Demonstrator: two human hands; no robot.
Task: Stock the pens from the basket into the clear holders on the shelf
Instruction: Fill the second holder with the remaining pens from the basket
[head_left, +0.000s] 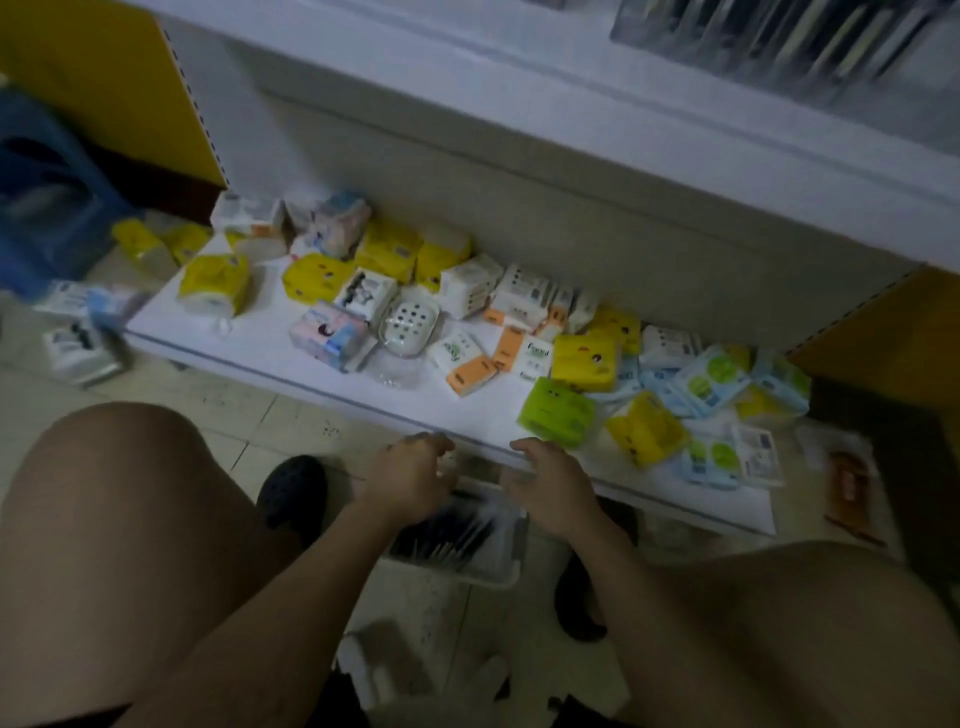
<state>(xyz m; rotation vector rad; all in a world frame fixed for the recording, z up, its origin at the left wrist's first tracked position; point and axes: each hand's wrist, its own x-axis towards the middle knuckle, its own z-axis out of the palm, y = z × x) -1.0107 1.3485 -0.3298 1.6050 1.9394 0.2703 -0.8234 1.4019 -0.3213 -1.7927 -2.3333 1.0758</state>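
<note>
The head view is the only one. It looks down at a person crouching, with two bare knees at the lower corners and two dark shoes (293, 493) on the tiled floor (249, 415).

One white basket (467, 577) stands on the floor between the shoes, just under the front edge of the low shelf (291, 353). It holds a heap of dark pens (447, 530), too blurred to count. One row of clear holders (779, 41) sits on the upper shelf at the top right. It is filled with dark and pale pens and is also too smeared to count.

Tissue packs crowd the low shelf and overlap too much for a sure total. Among them are:
- one green pack (556, 413)
- at least seven yellow packs (584, 361)
- several orange-and-white packs (470, 369)
- one white soap dish (408, 319) with dark dots

One white pack (537, 353) bears a green word beginning with F, and the rest of it is unreadable. No other print can be made out.

Both forearms reach forward and down over the basket.
- **Left hand** (410, 478): it hangs palm down with its fingers curled, and something small and pale shows at the fingertips. It cannot be told whether the hand grips it.
- **Right hand** (550, 488): it is beside the left, knuckles up near the shelf edge. Its fingers are loosely bent and nothing is seen in them.

Further off are one blue bin (47, 187) at the left and two yellow side panels (104, 78).
</note>
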